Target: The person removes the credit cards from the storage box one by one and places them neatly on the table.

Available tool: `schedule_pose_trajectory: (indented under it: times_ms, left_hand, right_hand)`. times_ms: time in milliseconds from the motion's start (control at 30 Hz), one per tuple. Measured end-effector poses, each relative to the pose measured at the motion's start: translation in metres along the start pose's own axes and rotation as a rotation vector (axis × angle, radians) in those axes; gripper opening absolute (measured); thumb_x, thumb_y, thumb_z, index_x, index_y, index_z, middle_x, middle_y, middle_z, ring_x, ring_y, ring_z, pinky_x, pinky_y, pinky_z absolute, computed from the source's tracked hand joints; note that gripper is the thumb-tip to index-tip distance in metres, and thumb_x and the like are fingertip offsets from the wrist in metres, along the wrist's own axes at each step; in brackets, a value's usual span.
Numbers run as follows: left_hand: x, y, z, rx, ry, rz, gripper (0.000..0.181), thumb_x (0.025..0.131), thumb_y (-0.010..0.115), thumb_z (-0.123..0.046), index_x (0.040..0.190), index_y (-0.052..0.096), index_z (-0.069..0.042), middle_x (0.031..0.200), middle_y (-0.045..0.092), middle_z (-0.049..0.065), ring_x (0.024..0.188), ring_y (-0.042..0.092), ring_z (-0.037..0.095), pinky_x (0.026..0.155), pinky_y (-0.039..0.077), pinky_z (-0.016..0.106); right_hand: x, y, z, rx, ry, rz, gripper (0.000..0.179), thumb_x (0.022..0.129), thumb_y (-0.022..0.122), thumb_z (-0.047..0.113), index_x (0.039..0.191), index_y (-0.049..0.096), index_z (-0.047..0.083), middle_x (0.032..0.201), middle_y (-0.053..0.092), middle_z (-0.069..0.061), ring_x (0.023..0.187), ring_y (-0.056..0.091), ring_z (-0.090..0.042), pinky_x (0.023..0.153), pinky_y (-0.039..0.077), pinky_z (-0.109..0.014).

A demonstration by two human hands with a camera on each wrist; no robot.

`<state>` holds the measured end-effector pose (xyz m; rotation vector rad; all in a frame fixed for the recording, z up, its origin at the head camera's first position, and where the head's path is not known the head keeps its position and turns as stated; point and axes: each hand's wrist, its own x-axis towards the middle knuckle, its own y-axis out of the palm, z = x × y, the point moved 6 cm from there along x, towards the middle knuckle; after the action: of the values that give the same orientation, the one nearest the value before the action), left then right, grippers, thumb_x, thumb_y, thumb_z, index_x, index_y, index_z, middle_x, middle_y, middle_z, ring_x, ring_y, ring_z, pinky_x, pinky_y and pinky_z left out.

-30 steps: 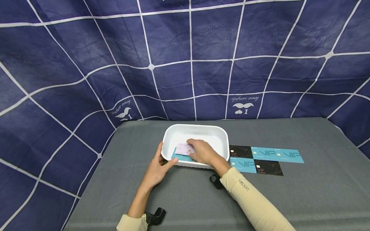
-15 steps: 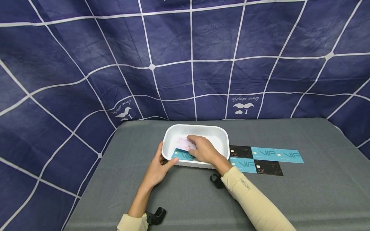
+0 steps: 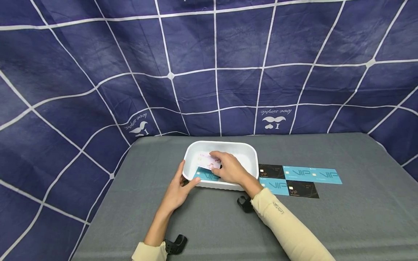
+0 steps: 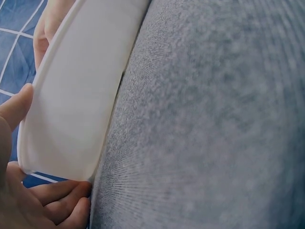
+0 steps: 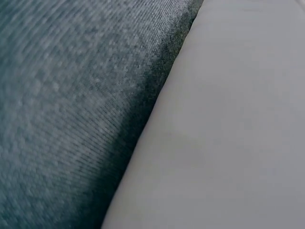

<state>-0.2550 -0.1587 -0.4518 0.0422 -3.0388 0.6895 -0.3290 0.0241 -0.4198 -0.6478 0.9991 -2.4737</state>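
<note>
A white plastic tray (image 3: 241,184) stands on the grey cloth. My left hand (image 3: 175,194) grips its near left corner, thumb on the front rim and fingers along the left end; the left wrist view shows the same left hand (image 4: 43,195) against the tray's wall (image 4: 76,95). Inside the tray, my right hand (image 3: 231,169) pinches a pale pink VIP card (image 3: 205,160) at its right end, partly covered by the fingers. Below that card lies a blue VIP card (image 3: 206,174) at the tray's front. Only tray wall (image 5: 219,124) and cloth appear in the right wrist view.
Right of the tray, several cards lie edge to edge in two rows: black cards (image 3: 303,189) and blue cards (image 3: 298,173). A grey cloth (image 3: 209,224) covers the table. Behind and at the left hangs a navy curtain (image 3: 241,87) with white lines.
My right hand has moved the pink card up and back inside the tray, uncovering more of the blue card. My left hand has stayed at the tray's corner.
</note>
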Motion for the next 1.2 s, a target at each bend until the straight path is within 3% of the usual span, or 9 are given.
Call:
schedule_pose_trajectory:
  times_ms: [367,600,767,1000,1200]
  left_hand:
    - [0.002,0.002,0.0,-0.025,-0.016,-0.003,0.097,0.089,0.075,-0.037,0.16,0.014,-0.015,0.143,0.047,0.025,0.128,0.049,0.034,0.1,0.04,0.051]
    - [0.002,0.002,0.002,-0.011,-0.009,-0.008,0.096,0.088,0.075,-0.038,0.16,0.015,-0.015,0.146,0.043,0.026,0.13,0.048,0.034,0.103,0.037,0.052]
    - [0.003,0.001,0.002,-0.019,-0.001,-0.014,0.096,0.088,0.076,-0.037,0.16,0.015,-0.015,0.148,0.041,0.026,0.131,0.047,0.033,0.104,0.036,0.052]
    - [0.003,0.0,0.002,-0.016,0.012,-0.017,0.096,0.088,0.076,-0.037,0.16,0.015,-0.015,0.149,0.04,0.025,0.131,0.047,0.033,0.104,0.035,0.053]
    - [0.001,0.002,0.001,-0.013,0.017,-0.006,0.095,0.089,0.075,-0.038,0.16,0.015,-0.015,0.146,0.043,0.026,0.13,0.048,0.034,0.103,0.036,0.053]
  right_hand:
    - [-0.005,-0.007,0.006,0.09,-0.074,-0.038,0.053,0.081,0.075,0.008,0.131,0.061,-0.002,0.123,0.066,-0.012,0.105,0.063,-0.023,0.092,0.047,-0.042]
    - [-0.017,-0.023,0.008,-0.012,-0.108,0.022,0.054,0.082,0.076,0.01,0.133,0.06,-0.001,0.128,0.063,-0.012,0.114,0.06,-0.026,0.098,0.043,-0.043]
    - [-0.032,-0.046,0.004,-0.038,-0.156,0.035,0.056,0.082,0.076,0.006,0.134,0.057,-0.003,0.129,0.062,-0.014,0.114,0.06,-0.028,0.099,0.043,-0.045]
    - [-0.053,-0.077,-0.011,-0.112,-0.108,0.06,0.058,0.085,0.076,0.009,0.138,0.055,0.001,0.128,0.062,-0.009,0.108,0.059,-0.021,0.095,0.044,-0.045]
    - [-0.076,-0.098,-0.022,-0.182,-0.114,0.029,0.055,0.086,0.075,0.008,0.137,0.056,0.0,0.124,0.064,-0.01,0.106,0.059,-0.024,0.09,0.046,-0.047]
